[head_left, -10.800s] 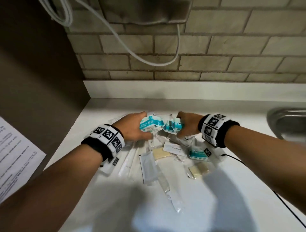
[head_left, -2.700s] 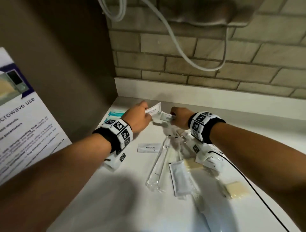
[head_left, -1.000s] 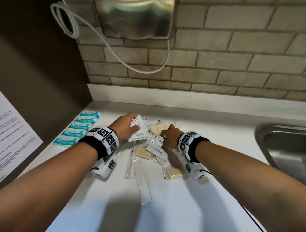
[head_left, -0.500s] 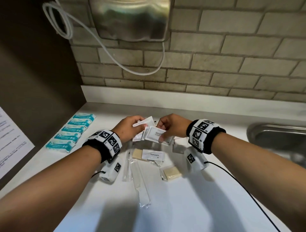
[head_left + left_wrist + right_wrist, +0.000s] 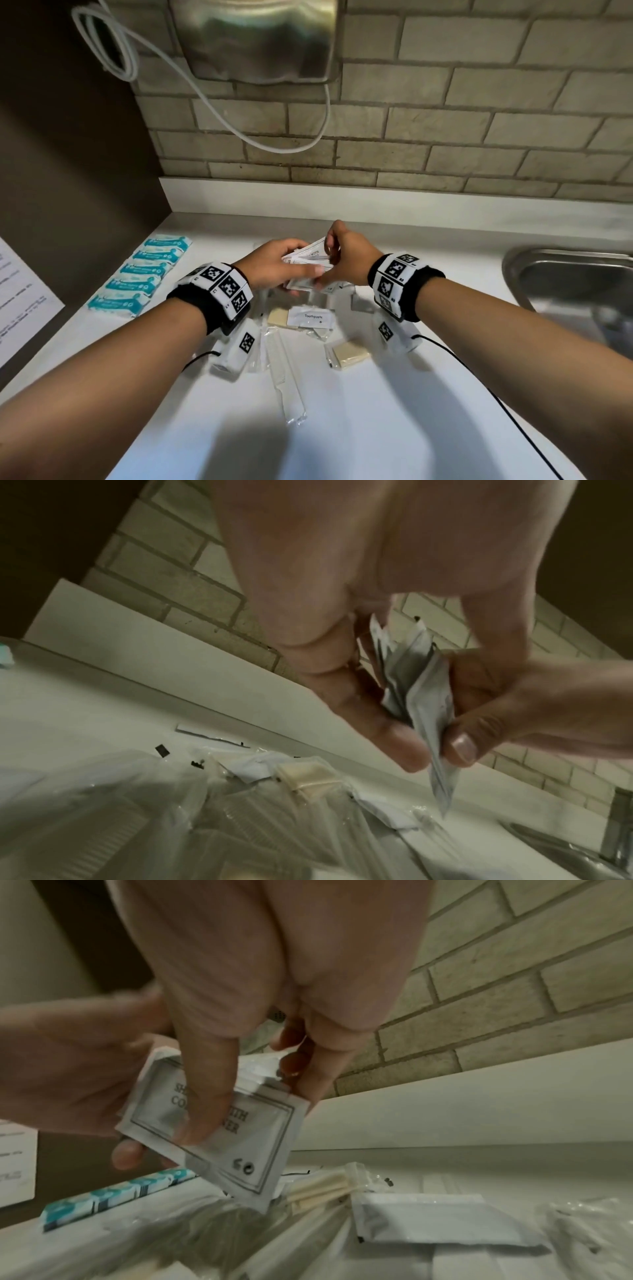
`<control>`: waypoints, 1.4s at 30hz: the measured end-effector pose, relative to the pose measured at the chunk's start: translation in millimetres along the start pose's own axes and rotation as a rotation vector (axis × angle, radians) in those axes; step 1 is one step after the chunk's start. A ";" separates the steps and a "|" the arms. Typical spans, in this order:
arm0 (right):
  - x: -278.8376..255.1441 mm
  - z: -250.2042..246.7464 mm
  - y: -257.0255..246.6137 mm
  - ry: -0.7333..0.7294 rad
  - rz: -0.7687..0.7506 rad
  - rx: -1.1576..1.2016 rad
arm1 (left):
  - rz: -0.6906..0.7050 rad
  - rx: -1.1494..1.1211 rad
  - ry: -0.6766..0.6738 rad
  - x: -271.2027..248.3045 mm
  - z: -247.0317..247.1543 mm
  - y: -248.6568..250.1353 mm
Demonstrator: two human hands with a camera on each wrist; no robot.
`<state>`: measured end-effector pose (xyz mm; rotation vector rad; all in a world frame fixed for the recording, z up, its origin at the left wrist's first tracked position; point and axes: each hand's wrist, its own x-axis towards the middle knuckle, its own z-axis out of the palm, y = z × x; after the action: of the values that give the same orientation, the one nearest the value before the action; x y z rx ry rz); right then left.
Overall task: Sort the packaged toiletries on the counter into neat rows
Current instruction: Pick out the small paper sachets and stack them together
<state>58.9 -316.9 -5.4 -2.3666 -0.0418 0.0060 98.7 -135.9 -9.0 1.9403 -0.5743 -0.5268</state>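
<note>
Both hands hold a small stack of white shampoo sachets (image 5: 310, 257) (image 5: 219, 1123) (image 5: 418, 691) above the counter's loose pile. My left hand (image 5: 277, 265) grips the stack from the left. My right hand (image 5: 342, 255) pinches it from the right, thumb across the front sachet (image 5: 205, 1096). Below lie a white toothpaste sachet (image 5: 310, 317), wrapped soap bars (image 5: 351, 354) (image 5: 279, 317) and clear-wrapped combs (image 5: 286, 377). Several teal packets (image 5: 140, 274) form a row along the left wall.
A steel sink (image 5: 575, 284) sits at the right. A metal dispenser (image 5: 253, 37) with a looped white cord (image 5: 212, 102) hangs on the brick wall. A printed notice (image 5: 20, 301) is on the dark left panel. The white counter (image 5: 376, 428) extends toward me.
Both hands have come together at the sachets and lifted slightly; the right hand now pinches the same stack that the left holds. The teal row lies unchanged.
</note>
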 end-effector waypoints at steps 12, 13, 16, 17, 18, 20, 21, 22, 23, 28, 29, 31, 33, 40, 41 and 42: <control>16.5 -29.4 51.6 -0.168 0.218 -0.403 | 0.054 0.081 0.192 -1.8 -25.3 -2.2; 17.2 -26.0 55.7 -0.198 0.218 -0.476 | 0.051 0.082 0.196 -0.8 -27.5 -2.7; 16.5 -11.5 63.6 -0.291 0.194 -0.534 | 0.031 0.087 0.194 -2.5 -30.0 -4.4; 15.8 -6.8 65.9 -0.298 0.166 -0.565 | 0.026 0.101 0.199 -2.6 -29.8 -5.9; 15.6 -3.1 66.7 -0.288 0.142 -0.606 | 0.024 0.118 0.203 -3.2 -29.3 -5.9; 14.6 0.0 62.7 -0.266 0.105 -0.661 | 0.020 0.130 0.207 -3.6 -28.5 -7.4; 15.2 -1.2 59.0 -0.270 0.086 -0.668 | 0.017 0.136 0.210 -3.0 -28.6 -8.8; 15.5 -3.8 53.7 -0.282 0.070 -0.660 | 0.010 0.154 0.216 -2.5 -28.9 -10.2; 16.9 -7.4 49.5 -0.285 0.050 -0.632 | 0.003 0.186 0.227 -2.1 -29.6 -11.6; 21.5 -29.0 25.0 -0.210 0.007 -0.211 | -0.065 0.223 0.255 -4.4 -34.8 -21.0; 20.5 -31.0 17.8 -0.201 0.014 -0.077 | -0.072 0.221 0.254 -5.7 -34.9 -22.9; 17.9 -29.6 1.1 -0.182 0.015 0.085 | -0.079 0.200 0.237 -11.2 -35.4 -24.1; 15.3 -21.7 -15.7 -0.199 -0.013 0.125 | -0.094 0.085 0.207 -17.0 -35.3 -22.3; 12.6 31.9 -57.5 -0.086 -0.168 0.106 | -0.109 -0.263 0.203 -41.8 -48.5 -11.2; 12.5 38.6 -60.6 -0.062 -0.166 0.134 | -0.115 -0.311 0.213 -45.0 -53.1 -12.3; 12.7 46.0 -63.9 -0.044 -0.169 0.152 | -0.128 -0.340 0.211 -48.7 -58.6 -13.9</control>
<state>69.0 -238.7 6.6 -2.2045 -0.2538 -0.0191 96.8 -60.2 7.4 1.6867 -0.2104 -0.4588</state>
